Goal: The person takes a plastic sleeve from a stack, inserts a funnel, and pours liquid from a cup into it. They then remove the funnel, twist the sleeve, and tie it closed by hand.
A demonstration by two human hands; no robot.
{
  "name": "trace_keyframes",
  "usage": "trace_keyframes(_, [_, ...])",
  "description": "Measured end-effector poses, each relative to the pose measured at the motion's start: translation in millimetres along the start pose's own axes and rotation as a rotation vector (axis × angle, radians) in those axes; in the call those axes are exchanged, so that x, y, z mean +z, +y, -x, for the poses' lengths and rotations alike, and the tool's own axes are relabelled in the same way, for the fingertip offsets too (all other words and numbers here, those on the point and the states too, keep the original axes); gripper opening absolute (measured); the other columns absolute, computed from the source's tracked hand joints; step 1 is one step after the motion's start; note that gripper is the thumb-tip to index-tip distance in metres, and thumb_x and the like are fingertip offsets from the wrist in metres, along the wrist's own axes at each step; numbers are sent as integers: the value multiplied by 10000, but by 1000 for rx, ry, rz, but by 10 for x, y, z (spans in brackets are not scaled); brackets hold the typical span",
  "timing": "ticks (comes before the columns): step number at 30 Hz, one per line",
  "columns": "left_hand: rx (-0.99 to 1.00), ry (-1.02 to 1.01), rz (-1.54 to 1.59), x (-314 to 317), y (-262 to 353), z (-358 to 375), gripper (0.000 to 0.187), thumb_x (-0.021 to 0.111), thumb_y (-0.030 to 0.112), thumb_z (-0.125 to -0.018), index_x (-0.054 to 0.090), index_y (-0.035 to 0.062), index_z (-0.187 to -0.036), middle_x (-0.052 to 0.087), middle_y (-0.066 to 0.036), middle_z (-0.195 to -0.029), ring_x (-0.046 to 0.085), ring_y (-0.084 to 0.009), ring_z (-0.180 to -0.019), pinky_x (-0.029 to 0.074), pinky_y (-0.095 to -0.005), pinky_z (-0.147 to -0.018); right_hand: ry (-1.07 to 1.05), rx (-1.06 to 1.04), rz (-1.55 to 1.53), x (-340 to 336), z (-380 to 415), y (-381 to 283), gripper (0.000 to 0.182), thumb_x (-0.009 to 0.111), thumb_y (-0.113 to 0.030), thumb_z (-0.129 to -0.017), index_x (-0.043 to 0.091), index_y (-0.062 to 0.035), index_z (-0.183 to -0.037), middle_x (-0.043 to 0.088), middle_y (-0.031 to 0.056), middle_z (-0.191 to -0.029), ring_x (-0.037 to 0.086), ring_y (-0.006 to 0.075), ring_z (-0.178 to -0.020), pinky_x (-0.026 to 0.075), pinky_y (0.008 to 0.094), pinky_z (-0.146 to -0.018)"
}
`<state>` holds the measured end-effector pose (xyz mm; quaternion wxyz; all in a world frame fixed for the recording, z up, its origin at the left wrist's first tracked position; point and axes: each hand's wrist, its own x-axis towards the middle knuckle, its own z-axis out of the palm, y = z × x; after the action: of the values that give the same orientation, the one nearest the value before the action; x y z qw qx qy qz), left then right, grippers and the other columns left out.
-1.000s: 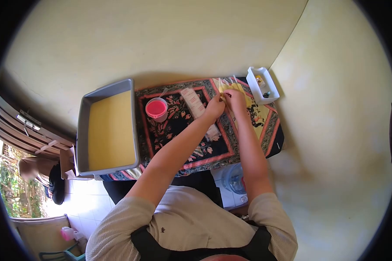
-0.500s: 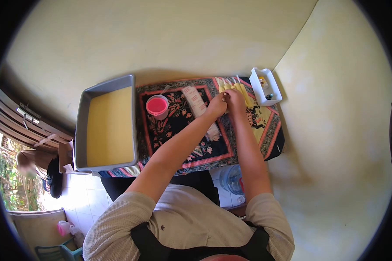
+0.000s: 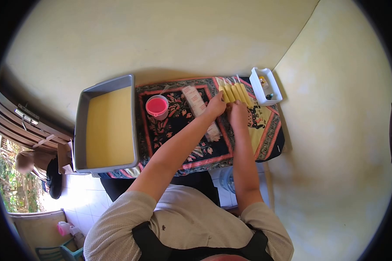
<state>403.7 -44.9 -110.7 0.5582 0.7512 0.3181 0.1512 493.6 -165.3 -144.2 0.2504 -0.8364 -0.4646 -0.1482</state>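
Slim clear plastic tubes filled with something yellow (image 3: 241,93) lie side by side at the right end of the cloth-covered table. My left hand (image 3: 216,105) is at the leftmost tube (image 3: 223,92), its fingers closed against that tube's side. Just to the right, my right hand (image 3: 237,113) is bent over the lower ends of the tubes, with its fingers curled in around the near end of the left one. My own hands partly hide the lower ends. A strip of clear plastic packaging with red print (image 3: 195,100) lies left of my left hand, partly under my forearm.
A large grey tub of yellow liquid (image 3: 135,130) stands at the table's left. Beside it is a pink cup (image 3: 157,106) with a handle sticking out. A white basket (image 3: 265,87) holds small items at the right corner. Another person (image 3: 41,163) is by the doorway.
My hands, pressed together over the tubes before, have moved apart. The right one has come down toward the tubes' near ends, uncovering more of the row. The left stays nearly in place.
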Motion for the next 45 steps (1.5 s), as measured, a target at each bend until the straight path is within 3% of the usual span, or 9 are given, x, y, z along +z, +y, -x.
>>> trace_keyframes(3, [126,36,-34,213,-368,-355,708,540,41,-928,474,-19,-1631,643,-335,-1480,612,-433,-1423,474,-443,-1182,0,-5,23,-13,8,7,166,805,-112,-846,855,-107,-1005,713,135,-974,676,392,-989,573,494,-904])
trace_keyframes(12, [246,136,-63,72,-331,-262,574,569,65,-953,567,-29,-1520,643,-354,-1444,618,-489,-1376,504,-500,-1147,-12,7,-37,-206,71,-25,207,846,-66,-823,843,-75,-1030,731,138,-1019,685,388,-1025,570,490,-937])
trace_keyframes(15, [388,233,-92,-81,-391,-144,540,557,12,-949,596,-20,-1487,667,-320,-1423,674,-470,-1289,525,-490,-1106,37,12,-95,-367,120,-83,202,860,-66,-814,831,-93,-1012,735,117,-1021,688,372,-1018,565,476,-934])
trace_keyframes(18, [324,111,-40,-500,-152,287,625,574,-17,-931,581,31,-1554,727,-247,-1316,720,-382,-1188,555,-427,-1049,67,-27,-196,-610,222,-247,215,861,-72,-817,816,-75,-1028,730,124,-1001,687,371,-993,557,475,-919])
trace_keyframes(19, [400,204,-23,-513,-248,359,566,578,-34,-915,641,28,-1474,732,-220,-1209,721,-351,-1088,573,-410,-968,-24,-8,-262,-693,266,-313,179,852,-77,-826,812,-69,-1000,724,126,-986,683,373,-983,555,477,-903])
trace_keyframes(22, [491,189,-162,-707,-343,702,503,593,-43,-903,700,35,-1388,732,-208,-1236,706,-375,-1149,566,-425,-998,-286,-73,-338,-893,503,-463,130,837,-83,-838,821,-77,-967,720,121,-967,680,376,-982,556,476,-893])
trace_keyframes(26, [534,68,-340,-825,-351,1120,427,630,-48,-887,754,41,-1285,735,-192,-1297,677,-398,-1223,538,-477,-1072,-369,-174,-267,-918,770,-525,83,828,-80,-838,839,-93,-919,675,107,-934,667,367,-971,560,470,-877])
trace_keyframes(31, [739,18,-379,-646,-611,1194,386,715,8,-885,776,55,-1263,739,-157,-1364,655,-402,-1307,518,-508,-1132,-149,-95,-238,-717,985,-712,73,836,-76,-826,834,-95,-896,623,104,-928,653,359,-963,556,473,-836])
trace_keyframes(45, [675,39,-523,-540,-849,1218,342,710,167,-974,785,89,-1298,687,-105,-1504,581,-401,-1445,470,-548,-1176,38,-167,-107,-541,1208,-881,131,823,-59,-830,755,-47,-941,615,93,-982,622,363,-954,512,508,-808])
